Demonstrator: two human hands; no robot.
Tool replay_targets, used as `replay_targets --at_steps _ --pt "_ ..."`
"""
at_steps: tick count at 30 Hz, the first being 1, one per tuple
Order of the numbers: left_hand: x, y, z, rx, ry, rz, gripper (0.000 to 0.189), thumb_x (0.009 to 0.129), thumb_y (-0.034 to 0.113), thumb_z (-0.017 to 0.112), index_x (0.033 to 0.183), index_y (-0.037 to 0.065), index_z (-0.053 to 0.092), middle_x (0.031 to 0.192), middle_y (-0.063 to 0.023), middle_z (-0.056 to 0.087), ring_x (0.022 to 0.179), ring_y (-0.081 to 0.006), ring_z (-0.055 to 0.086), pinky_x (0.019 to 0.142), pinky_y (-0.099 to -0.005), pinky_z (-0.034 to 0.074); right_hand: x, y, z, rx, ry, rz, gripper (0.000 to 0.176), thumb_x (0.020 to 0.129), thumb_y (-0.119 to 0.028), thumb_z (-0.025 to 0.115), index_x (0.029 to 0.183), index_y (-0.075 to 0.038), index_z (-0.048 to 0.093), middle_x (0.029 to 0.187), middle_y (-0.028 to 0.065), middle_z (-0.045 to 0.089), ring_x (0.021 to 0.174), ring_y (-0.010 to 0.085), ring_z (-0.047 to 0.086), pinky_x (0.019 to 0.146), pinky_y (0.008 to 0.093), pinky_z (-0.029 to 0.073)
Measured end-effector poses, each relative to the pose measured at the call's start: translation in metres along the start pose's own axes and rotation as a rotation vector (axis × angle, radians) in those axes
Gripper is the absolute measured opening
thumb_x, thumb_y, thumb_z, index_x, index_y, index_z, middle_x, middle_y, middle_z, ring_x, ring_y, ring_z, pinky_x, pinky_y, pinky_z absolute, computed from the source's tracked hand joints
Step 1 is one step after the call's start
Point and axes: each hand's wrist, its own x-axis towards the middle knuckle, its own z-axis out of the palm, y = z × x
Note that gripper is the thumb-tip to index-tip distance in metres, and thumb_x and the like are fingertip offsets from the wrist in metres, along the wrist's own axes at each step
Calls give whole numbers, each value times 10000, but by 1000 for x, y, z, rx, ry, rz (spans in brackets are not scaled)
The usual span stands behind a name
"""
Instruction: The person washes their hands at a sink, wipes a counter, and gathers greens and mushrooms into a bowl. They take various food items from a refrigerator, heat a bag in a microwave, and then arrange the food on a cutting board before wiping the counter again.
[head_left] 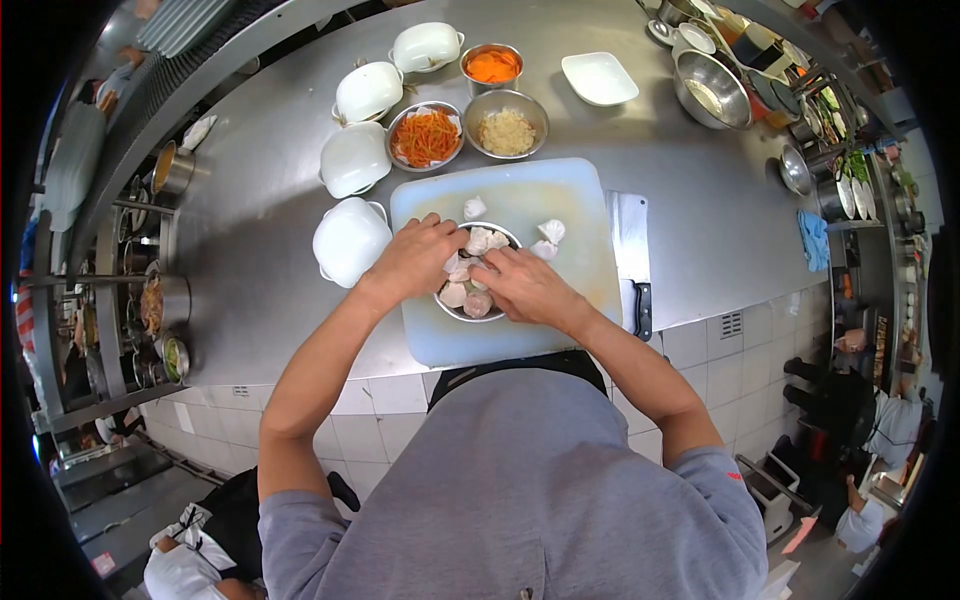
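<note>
A round metal bowl (pixel 470 317) on the cutting board (pixel 430 345) holds several whitish, partly pinkish garlic bulbs (pixel 478 303). My left hand (pixel 425 255) is at the bowl's left side, fingers curled in over its rim among the garlic. From the right, my right hand (pixel 528 287) reaches in with bent fingers closed on garlic in the middle. The fingertips of both hands are partly hidden. Beyond the bowl, a loose bulb (pixel 474 208) lies on the board, and two more pieces (pixel 549 238) rest to the right.
A cleaver (pixel 631 240) lies along the board's right edge. Behind stand bowls of shredded carrot (pixel 427 137), chopped garlic (pixel 507 132) and orange slices (pixel 493 67). White lidded pots (pixel 353 243) line the left; a white dish (pixel 600 79) and blue cloth (pixel 813 240) are right.
</note>
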Motion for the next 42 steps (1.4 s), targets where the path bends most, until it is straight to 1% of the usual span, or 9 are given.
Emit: replay_targets --at_steps 10,18,24,26,30,33,37,39,42 --pt "7 5 -28 -441 110 -168 341 701 142 734 989 -9 631 918 -146 668 848 -302 634 767 -376 507 0 2 -4 -85 -42 -69 316 761 -88 626 1071 -115 568 1027 92 553 962 258 599 719 401 515" --pt "94 0 0 -549 245 -160 377 734 227 734 998 -22 632 879 -160 663 813 -282 635 753 -362 504 -1 -6 4 -122 -28 -18 246 780 -82 590 1026 -88 592 1064 135 522 981 282 594 677 408 542" --pt "126 4 34 -350 144 -195 377 747 249 713 1005 -12 627 968 -184 668 909 -331 641 783 -375 502 -17 17 -14 452 200 118 270 844 -6 599 1106 -67 586 1078 131 521 942 290 585 794 355 499" --pt "111 8 28 -414 390 -229 321 767 201 693 991 -17 623 954 -182 663 902 -317 638 785 -376 503 -30 38 -26 686 251 282 284 877 -24 609 1157 -64 577 1071 125 530 927 259 580 796 327 486" --pt "63 7 10 -548 418 -251 287 763 148 694 985 -21 624 914 -171 651 850 -307 630 780 -389 500 -50 82 -43 454 415 611 282 885 -74 613 1165 -56 584 1067 133 562 913 236 574 794 320 481" --pt "27 13 14 -462 351 -222 273 742 110 704 968 -22 625 856 -149 629 804 -306 608 768 -403 495 -50 111 -27 440 361 667 276 883 -95 613 1153 -42 586 1114 155 564 940 278 581 813 347 484" --pt "-7 26 30 -240 331 -215 316 705 88 697 1006 19 628 967 -107 604 937 -291 554 797 -395 438 -26 83 -30 100 406 551 332 826 -87 641 1150 -38 589 1128 171 560 991 348 568 850 410 475" --pt "-14 33 33 -112 385 -132 380 663 55 675 1039 43 630 1089 -97 573 1037 -276 508 832 -393 403 -9 50 -43 200 302 270 428 728 -36 659 1150 -40 592 1188 171 531 1077 351 524 902 425 444" --pt "-17 39 31 -37 355 -122 431 617 30 653 1047 56 636 1142 -88 543 1090 -273 474 851 -400 389 13 20 -35 68 88 109 540 632 1 670 1162 -52 581 1238 164 500 1145 340 481 926 421 426"
